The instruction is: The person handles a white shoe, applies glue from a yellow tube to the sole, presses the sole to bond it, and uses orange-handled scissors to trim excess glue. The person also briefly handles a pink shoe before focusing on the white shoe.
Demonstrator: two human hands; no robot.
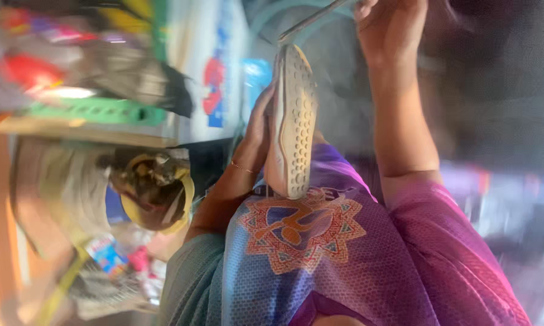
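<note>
The view is turned on its side and blurred by motion. A shoe [293,124] stands sole outward on the person's lap, its heel end resting on a purple and blue patterned cloth [320,253] that bears an orange star-shaped figure. The sole is pale tan with rows of small round studs.

Left hand [261,130]: lies against the far side of the shoe, fingers curled round its upper and steadying it — a firm hold, though the fingertips are hidden behind the shoe. A thin bracelet [243,168] circles the wrist.

Right hand [388,27]: raised at the top edge of the frame, fingers pinched narrow on a thin grey rod-like tool [311,21]. The far end of the tool reaches down to just beside the toe end of the shoe; whether it touches cannot be told through the blur. The forearm runs down to a pink sleeve [459,253].

Surroundings: to the left, a cluttered area — a yellow-rimmed round container [157,190] holding dark material, a green perforated tray [97,111] above it, and a white sheet with red and blue print [208,72] behind the shoe. Details there are too smeared to judge
</note>
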